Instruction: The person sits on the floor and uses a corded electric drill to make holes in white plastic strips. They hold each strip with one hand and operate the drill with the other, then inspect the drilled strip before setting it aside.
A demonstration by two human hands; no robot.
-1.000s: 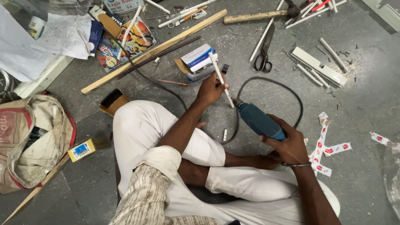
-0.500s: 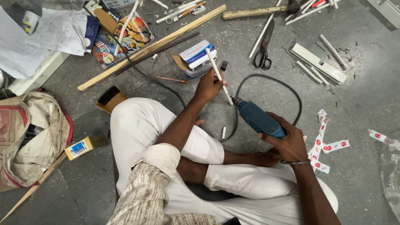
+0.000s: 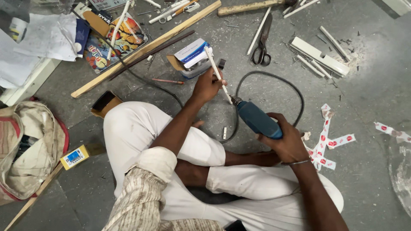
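I sit cross-legged on a grey floor in white trousers. My left hand [image 3: 206, 85] grips a thin white strip [image 3: 212, 65] that slants up and away from me. My right hand [image 3: 287, 141] holds a blue power drill [image 3: 256, 118] by its rear; the drill's tip meets the lower end of the strip just right of my left hand. The drill's black cord [image 3: 295, 98] loops across the floor behind it.
A small blue-and-white box [image 3: 192, 53] lies beyond my left hand, with scissors [image 3: 262, 47], white trim offcuts [image 3: 319, 55] and a long wooden batten [image 3: 145, 45] farther out. Red-and-white tape strips [image 3: 329, 141] lie at right, a cloth bag [image 3: 25, 149] at left.
The view has shifted slightly; both hands keep their hold on strip and drill, with the drill tip still against the strip.
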